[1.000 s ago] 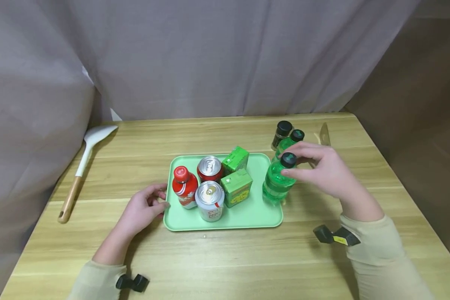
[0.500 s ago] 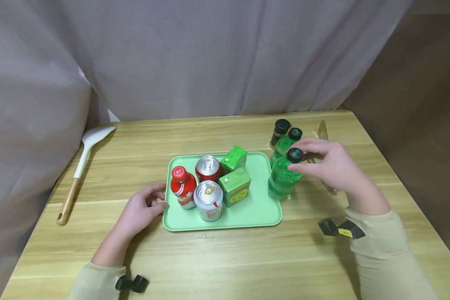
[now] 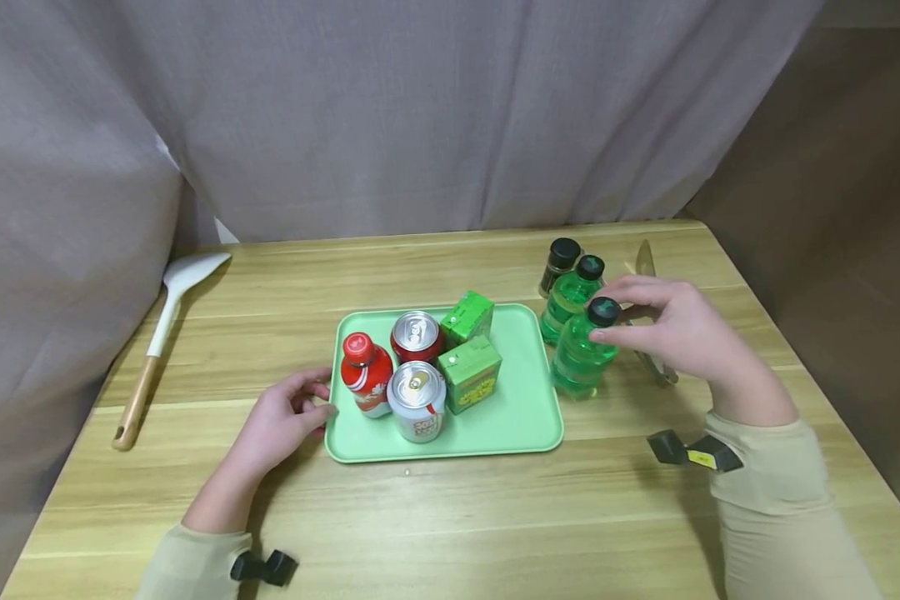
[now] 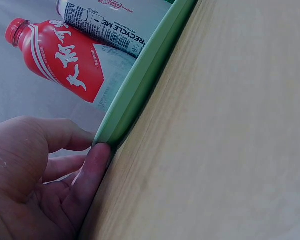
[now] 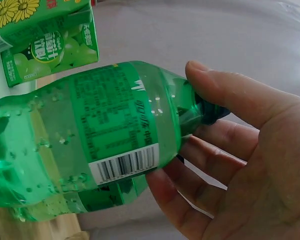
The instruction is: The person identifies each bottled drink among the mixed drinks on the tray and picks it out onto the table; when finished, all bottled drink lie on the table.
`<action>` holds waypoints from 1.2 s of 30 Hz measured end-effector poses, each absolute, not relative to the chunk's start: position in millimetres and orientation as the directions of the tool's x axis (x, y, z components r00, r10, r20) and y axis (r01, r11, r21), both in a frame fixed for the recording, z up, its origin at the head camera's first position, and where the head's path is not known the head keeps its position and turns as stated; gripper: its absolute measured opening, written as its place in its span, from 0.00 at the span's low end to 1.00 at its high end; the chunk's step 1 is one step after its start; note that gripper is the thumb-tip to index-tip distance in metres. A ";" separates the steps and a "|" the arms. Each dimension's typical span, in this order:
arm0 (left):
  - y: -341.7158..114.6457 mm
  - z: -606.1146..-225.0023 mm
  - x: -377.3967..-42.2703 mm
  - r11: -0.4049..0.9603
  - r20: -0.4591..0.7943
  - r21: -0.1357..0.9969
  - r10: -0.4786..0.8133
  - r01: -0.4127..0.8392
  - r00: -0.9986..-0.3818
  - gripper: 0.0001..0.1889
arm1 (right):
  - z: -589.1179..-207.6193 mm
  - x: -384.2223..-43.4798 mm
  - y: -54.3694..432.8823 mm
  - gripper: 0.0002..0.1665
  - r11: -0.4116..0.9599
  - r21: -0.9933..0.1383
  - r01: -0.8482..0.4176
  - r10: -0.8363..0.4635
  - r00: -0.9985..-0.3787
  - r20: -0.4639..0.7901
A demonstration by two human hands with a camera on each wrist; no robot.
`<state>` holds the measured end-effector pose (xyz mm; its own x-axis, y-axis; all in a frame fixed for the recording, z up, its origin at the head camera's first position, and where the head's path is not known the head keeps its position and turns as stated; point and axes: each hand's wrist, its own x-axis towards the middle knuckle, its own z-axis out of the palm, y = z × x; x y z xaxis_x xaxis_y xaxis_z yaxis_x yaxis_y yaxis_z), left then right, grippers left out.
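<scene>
In the head view my right hand [image 3: 678, 329] holds a green soda bottle [image 3: 581, 358] near its black cap, thumb on one side and fingers on the other. The bottle is upright by the light green tray's [image 3: 525, 433] right edge; whether its base touches the table I cannot tell. A second green bottle [image 3: 567, 300] stands just behind it. My left hand [image 3: 288, 421] pinches the tray's left rim, seen closely in the left wrist view. On the tray stand a red-capped bottle [image 3: 367, 379], a red can [image 3: 417, 335], a white can [image 3: 417, 404] and two green juice boxes [image 3: 471, 375].
A dark-capped spice jar [image 3: 560, 265] stands behind the second green bottle. Right of it lies a blade-like object [image 3: 645, 260], partly hidden by my right hand. A white spatula [image 3: 167, 321] with a wooden handle lies at the left. Grey curtain [image 3: 420, 117] closes off the back.
My right hand has carried the green bottle rightward, from over the tray's right end to beside its edge. The left hand has stayed on the rim. The view has shifted slightly.
</scene>
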<state>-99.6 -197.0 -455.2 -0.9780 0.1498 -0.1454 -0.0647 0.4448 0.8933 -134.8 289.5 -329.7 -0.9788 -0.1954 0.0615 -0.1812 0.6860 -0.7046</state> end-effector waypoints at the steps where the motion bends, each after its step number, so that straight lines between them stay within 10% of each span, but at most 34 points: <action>1: -196.7 -455.4 -99.7 0.444 -0.146 0.894 0.151 -0.065 -0.978 0.27 | -330.0 -134.6 290.9 0.22 0.692 -0.700 -0.174 -0.192 -0.980 0.054; 12: -201.7 -454.6 -97.3 0.447 -0.142 0.892 0.145 -0.063 -0.979 0.27 | -328.6 -140.1 293.4 0.31 0.690 -0.711 -0.134 -0.191 -0.982 0.000; 36: -196.4 -452.9 -99.8 0.451 -0.144 0.891 0.162 -0.056 -0.976 0.27 | -341.7 -145.3 307.9 0.19 0.699 -0.684 -0.210 -0.295 -0.955 -0.009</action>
